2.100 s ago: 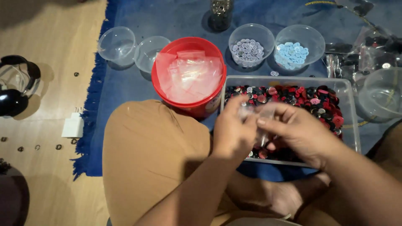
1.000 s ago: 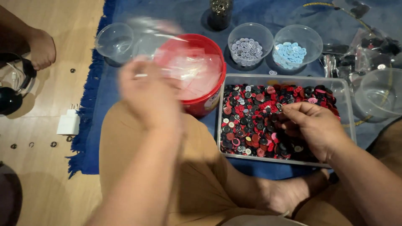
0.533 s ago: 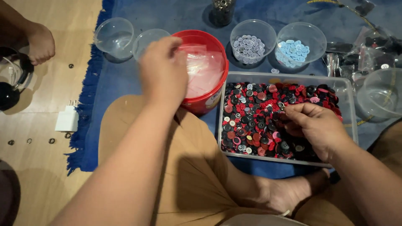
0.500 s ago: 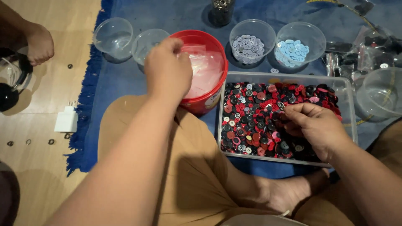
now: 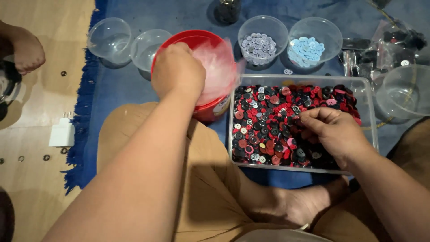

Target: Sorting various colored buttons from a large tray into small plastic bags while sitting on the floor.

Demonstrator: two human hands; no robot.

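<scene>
covering the red tub (image 5: pixel 210 110), left hand (image 5: pixel 178 69) grips blurred plastic (image 5: pixel 219 71); right hand (image 5: pixel 333 132) pinches buttons (image 5: pixel 264 121), fingertips hidden.

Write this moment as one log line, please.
left hand: in red bucket, on plastic bag | right hand: in tray, picking buttons

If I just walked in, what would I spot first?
Probably the clear rectangular tray in the middle, heaped with red, black and pink buttons, where the right hand is picking among them. Just left of it is a bright red bucket, with the left hand at the thin plastic bag inside. Behind sit small bowls of pale blue buttons and grey buttons.
</scene>
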